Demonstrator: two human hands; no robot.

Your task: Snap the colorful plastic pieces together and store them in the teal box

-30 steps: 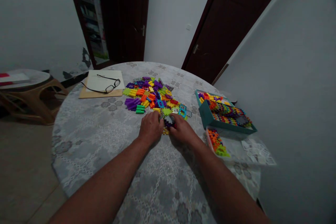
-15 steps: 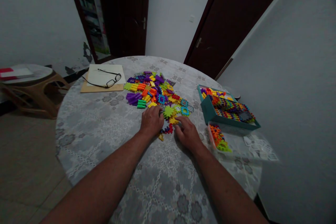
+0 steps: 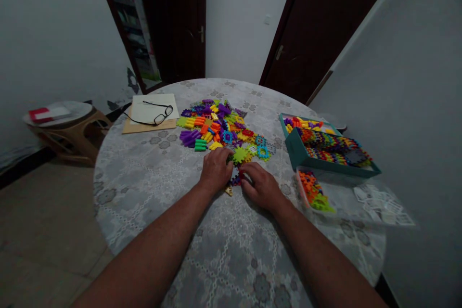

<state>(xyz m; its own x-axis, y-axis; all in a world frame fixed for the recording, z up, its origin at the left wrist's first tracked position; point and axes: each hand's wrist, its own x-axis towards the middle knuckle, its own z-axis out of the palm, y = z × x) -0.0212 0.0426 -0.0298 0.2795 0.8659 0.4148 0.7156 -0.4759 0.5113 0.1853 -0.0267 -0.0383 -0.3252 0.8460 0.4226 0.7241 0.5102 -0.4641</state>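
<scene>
A heap of small coloured plastic building pieces point(image 3: 220, 127) lies in the middle of the round table point(image 3: 151, 187). My left hand point(image 3: 216, 169) and my right hand point(image 3: 260, 184) rest side by side at the heap's near edge, both with fingers curled. Between their fingertips sits a small cluster of joined purple and red pieces point(image 3: 235, 180), which both hands touch. A green gear-shaped piece point(image 3: 240, 155) lies just beyond the fingers. What each palm covers is hidden.
A teal box point(image 3: 299, 156) full of coloured pieces stands at the right, with a clear tray point(image 3: 346, 202) of orange and green pieces in front of it. Glasses point(image 3: 159, 116) lie on a paper pad at the far left. A low wooden stool point(image 3: 68, 130) stands beside the table.
The view has shifted, so everything sits further right in the picture. My right hand drew back slightly from the cluster, then closed in on it again beside the left.
</scene>
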